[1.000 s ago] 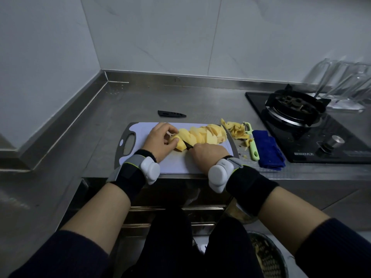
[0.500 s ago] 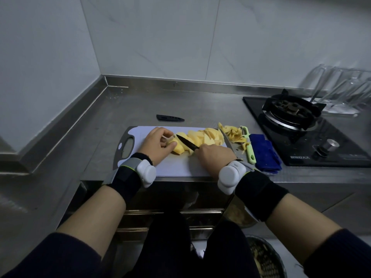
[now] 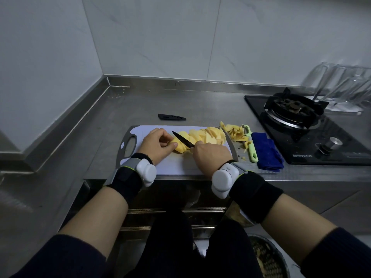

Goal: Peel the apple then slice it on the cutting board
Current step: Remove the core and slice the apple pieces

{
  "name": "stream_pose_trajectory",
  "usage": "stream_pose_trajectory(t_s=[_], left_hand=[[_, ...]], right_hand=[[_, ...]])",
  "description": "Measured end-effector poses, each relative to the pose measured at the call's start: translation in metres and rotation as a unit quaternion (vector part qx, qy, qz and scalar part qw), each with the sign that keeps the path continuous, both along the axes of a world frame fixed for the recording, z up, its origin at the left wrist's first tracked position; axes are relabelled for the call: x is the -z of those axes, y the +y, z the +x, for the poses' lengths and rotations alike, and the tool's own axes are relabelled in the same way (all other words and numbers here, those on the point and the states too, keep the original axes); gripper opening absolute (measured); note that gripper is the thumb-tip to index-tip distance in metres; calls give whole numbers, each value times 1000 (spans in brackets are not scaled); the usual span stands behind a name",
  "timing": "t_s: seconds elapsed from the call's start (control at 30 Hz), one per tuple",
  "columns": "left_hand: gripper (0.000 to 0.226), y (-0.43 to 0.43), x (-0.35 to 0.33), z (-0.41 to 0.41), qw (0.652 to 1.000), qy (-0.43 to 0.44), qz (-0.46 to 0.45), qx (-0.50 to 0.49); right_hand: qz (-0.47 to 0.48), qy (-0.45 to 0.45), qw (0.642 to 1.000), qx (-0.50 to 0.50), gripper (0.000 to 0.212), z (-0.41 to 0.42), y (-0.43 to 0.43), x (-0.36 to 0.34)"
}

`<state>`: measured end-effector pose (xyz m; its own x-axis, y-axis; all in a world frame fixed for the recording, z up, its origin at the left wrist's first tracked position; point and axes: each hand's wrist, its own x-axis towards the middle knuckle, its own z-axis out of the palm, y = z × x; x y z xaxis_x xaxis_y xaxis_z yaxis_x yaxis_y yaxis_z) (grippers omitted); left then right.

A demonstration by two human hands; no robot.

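The left hand (image 3: 158, 145) holds the uncut remainder of the peeled apple (image 3: 179, 147) down on the cutting board (image 3: 176, 167), with its fingers curled over the top and the thumb against the near side. This grip steadies the piece and keeps the fingertips tucked back from the cutting edge. The right hand (image 3: 210, 155) has its fingers wrapped round the handle of the knife (image 3: 182, 139), and the handle itself is hidden inside the fist. The black blade lies slantwise across the piece, tip toward the far left and just beside the left fingers, placed for a further cut. Finished slices (image 3: 208, 134) are fanned in a row toward the board's right end, which leaves working room at the left. The peelings (image 3: 234, 133) are heaped off the board on the counter (image 3: 140, 109), beside the green peeler (image 3: 250, 145) and a blue cloth (image 3: 267, 155). The knife sheath (image 3: 171, 117) lies behind the board. A round mesh basket (image 3: 267, 259) sits below the counter edge at lower right; its contents cannot be made out.
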<state>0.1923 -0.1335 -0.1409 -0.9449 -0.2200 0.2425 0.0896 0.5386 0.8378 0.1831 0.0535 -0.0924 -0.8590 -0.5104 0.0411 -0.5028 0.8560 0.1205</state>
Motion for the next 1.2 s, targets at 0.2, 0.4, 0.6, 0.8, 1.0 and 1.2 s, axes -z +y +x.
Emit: stream_pose_trajectory(t_s=[0.2, 0.4, 0.6, 0.8, 1.0, 1.2], left_hand=[[18, 1, -1, 0, 1000, 3, -12, -1], [18, 1, -1, 1, 1000, 4, -20, 2], [19, 2, -1, 0, 1000, 5, -15, -1], [20, 2, 0, -1, 1000, 12, -17, -1], [20, 2, 1, -2, 1000, 12, -18, 1], [16, 4, 2, -4, 999, 28, -36, 20]], right_hand=[[20, -3, 1000, -3, 18, -1, -2, 1], [30, -14, 999, -8, 17, -3, 1, 2], [49, -22, 999, -5, 17, -5, -7, 7], [55, -34, 998, -4, 18, -7, -4, 9], [69, -62, 996, 0, 19, -14, -12, 15], [64, -31, 997, -2, 21, -14, -9, 24]])
